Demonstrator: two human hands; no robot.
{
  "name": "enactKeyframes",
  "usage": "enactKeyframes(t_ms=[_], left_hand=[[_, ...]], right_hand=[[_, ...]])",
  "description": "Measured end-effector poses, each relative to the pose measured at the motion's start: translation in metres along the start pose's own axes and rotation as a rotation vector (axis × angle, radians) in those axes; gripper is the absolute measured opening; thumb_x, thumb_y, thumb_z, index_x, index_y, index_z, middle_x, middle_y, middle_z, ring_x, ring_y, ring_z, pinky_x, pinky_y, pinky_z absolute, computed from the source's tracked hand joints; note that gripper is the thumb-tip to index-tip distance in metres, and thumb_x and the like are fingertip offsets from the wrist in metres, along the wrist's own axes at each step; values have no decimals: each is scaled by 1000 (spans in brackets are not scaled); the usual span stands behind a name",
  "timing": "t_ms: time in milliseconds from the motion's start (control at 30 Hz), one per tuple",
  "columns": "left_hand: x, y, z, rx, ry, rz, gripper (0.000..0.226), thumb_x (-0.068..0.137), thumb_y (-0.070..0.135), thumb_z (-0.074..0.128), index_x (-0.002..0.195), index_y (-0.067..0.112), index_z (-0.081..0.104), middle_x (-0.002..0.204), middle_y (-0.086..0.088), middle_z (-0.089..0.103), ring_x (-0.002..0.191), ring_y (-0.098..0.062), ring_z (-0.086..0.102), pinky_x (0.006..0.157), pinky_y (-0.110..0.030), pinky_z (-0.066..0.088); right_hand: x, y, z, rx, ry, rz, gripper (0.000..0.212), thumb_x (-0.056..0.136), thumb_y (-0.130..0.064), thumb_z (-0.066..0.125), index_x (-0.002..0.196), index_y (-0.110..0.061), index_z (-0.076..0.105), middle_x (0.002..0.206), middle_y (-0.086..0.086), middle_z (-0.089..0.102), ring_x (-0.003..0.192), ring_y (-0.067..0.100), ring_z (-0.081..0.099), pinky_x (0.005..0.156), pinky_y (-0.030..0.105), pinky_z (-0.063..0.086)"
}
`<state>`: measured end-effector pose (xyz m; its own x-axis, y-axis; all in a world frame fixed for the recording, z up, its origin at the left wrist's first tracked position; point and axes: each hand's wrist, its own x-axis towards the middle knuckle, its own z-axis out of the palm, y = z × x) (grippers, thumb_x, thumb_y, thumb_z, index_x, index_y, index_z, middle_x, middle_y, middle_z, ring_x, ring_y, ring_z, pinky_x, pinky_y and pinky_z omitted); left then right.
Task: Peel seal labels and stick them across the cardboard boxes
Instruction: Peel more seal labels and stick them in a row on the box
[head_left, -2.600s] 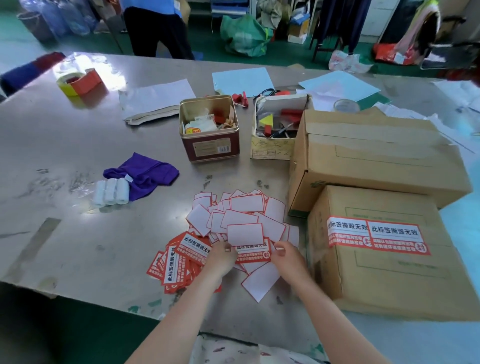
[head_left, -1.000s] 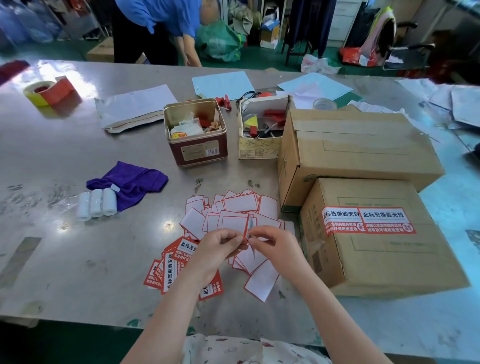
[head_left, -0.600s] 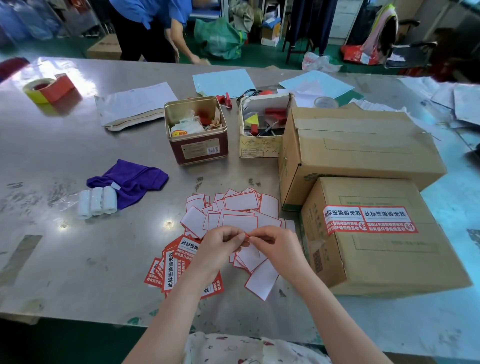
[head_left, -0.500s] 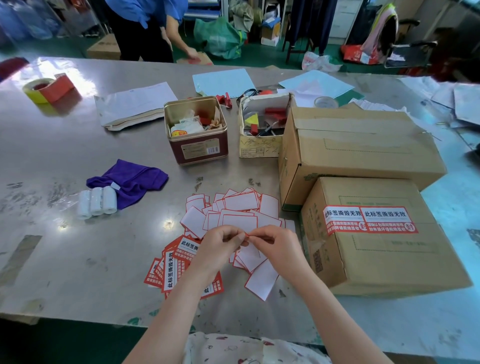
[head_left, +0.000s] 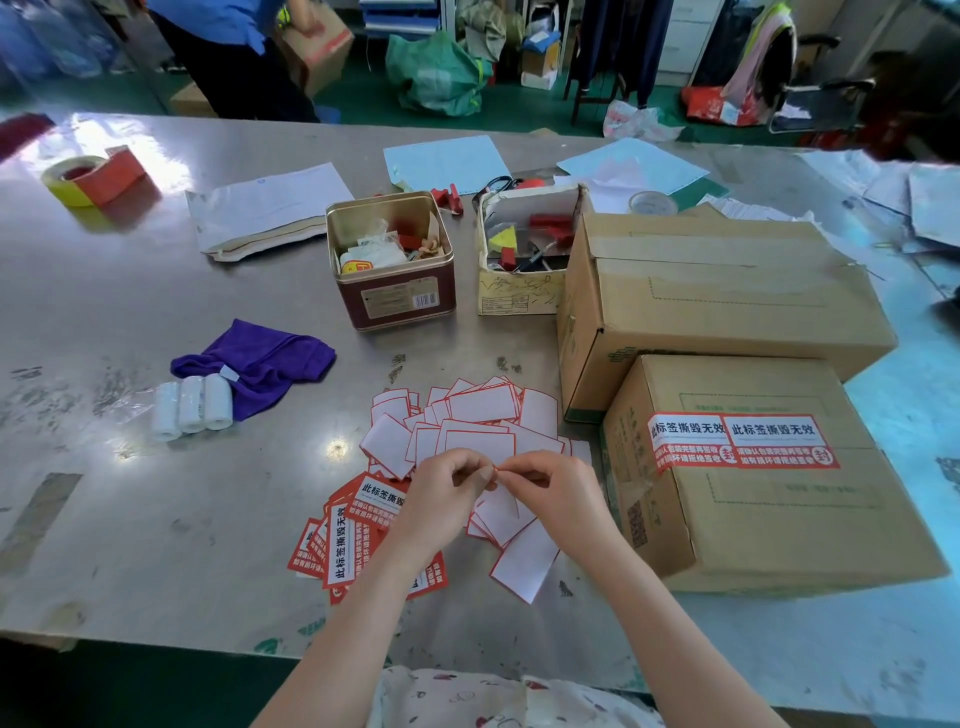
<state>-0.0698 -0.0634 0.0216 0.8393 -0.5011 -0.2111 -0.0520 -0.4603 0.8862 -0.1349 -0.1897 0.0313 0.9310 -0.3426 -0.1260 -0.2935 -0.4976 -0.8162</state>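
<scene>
Both hands held together above the pile of labels, near the front edge of the metal table (head_left: 130, 322). Left hand (head_left: 441, 493) and right hand (head_left: 558, 491) meeting at the fingertips, pinched on one small seal label (head_left: 497, 470), seen only edge-on as a thin red line between the thumbs; whether the backing is already coming off, cannot tell. Forearms bare, reaching in from the bottom of the view.

Under the hands, a loose heap of white backing papers with red borders (head_left: 480, 405), spread towards the boxes. Lower left of the heap, partly covered by the left wrist, a stack of printed red labels (head_left: 343, 545), face up.

To the right, the near cardboard box (head_left: 779, 525), closed, with two red and white labels (head_left: 740, 441) stuck side by side across its top. Behind it and touching it, the far cardboard box (head_left: 727, 291), larger, closed, top plain.

Further back, an open square tin (head_left: 400, 301) with small items inside, and beside it an open small carton (head_left: 522, 291) with red tools. On the left, a purple cloth (head_left: 270, 358) with three small white rolls (head_left: 192, 410) just beside it. In the far left corner, a yellow and red tape roll (head_left: 88, 179). Sheets of paper (head_left: 270, 202) lying along the back of the table. Beyond the table, a person in a blue top (head_left: 218, 26) carrying a brown box.
</scene>
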Motion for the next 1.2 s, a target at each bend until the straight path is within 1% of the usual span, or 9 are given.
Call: enactKeyframes(t_ms=[267, 333, 467, 633, 733, 833, 1067, 1133, 1200], left_hand=[[-1, -4, -1, -44, -54, 5, 14, 92, 16, 55, 85, 19, 66, 89, 5, 69, 88, -6, 63, 76, -14, 50], [-2, -5, -1, -124, -60, -36, 15, 92, 15, 54, 84, 17, 66, 88, 3, 68, 88, -6, 63, 77, -14, 51], [0, -6, 0, -334, -59, -176, 16, 94, 17, 50, 86, 11, 62, 92, -5, 67, 96, -19, 64, 89, -31, 53], [0, -2, 4, -370, -55, -197, 20, 92, 26, 56, 101, 8, 58, 98, -8, 67, 95, -19, 65, 83, -25, 55], [1, -2, 5, -310, -46, -189, 17, 93, 21, 54, 106, 14, 63, 100, -4, 68, 92, -14, 67, 80, -23, 56], [2, -4, 5, -286, -39, -190, 14, 93, 21, 54, 98, 18, 67, 97, -4, 69, 90, -15, 68, 81, -27, 57], [4, -11, 1, -441, -48, -251, 17, 93, 19, 53, 100, 13, 68, 97, -7, 71, 90, -18, 69, 82, -32, 57], [7, -16, 1, -447, -5, -295, 18, 93, 18, 53, 102, 10, 66, 98, -8, 71, 87, -17, 70, 78, -30, 58], [10, -26, 1, -328, 68, -309, 13, 93, 18, 53, 97, 13, 65, 100, -8, 71, 86, -17, 70, 76, -29, 58]], right_hand=[[3, 5, 1, 79, 17, 93, 13, 88, -18, 60, 90, -12, 72, 75, -9, 64, 70, -1, 58, 60, 4, 43], [4, 6, 0, 119, 20, 132, 13, 89, -17, 58, 87, -13, 70, 72, -10, 63, 70, 3, 59, 64, 9, 46], [6, 7, 0, 198, 0, 164, 12, 91, -17, 55, 84, -17, 64, 74, -9, 64, 76, 12, 64, 74, 26, 54], [8, 9, 3, 204, 5, 166, 17, 92, -17, 53, 77, -24, 59, 75, -6, 65, 80, 19, 66, 76, 32, 55], [8, 12, 5, 199, 2, 186, 13, 93, -19, 52, 83, -23, 59, 79, -5, 65, 81, 15, 65, 73, 25, 54], [9, 13, 5, 170, -2, 192, 11, 94, -22, 50, 89, -20, 59, 84, -4, 64, 82, 13, 64, 73, 22, 54], [9, 8, 1, 369, 16, 274, 13, 94, -22, 50, 94, -14, 59, 89, -5, 64, 85, 11, 65, 70, 18, 54], [8, 8, 0, 427, 25, 305, 15, 95, -21, 49, 94, -11, 60, 92, 0, 67, 85, 13, 67, 72, 22, 56], [8, 10, -1, 441, 49, 333, 16, 95, -20, 48, 94, -9, 60, 90, 1, 68, 82, 12, 67, 71, 21, 56]])
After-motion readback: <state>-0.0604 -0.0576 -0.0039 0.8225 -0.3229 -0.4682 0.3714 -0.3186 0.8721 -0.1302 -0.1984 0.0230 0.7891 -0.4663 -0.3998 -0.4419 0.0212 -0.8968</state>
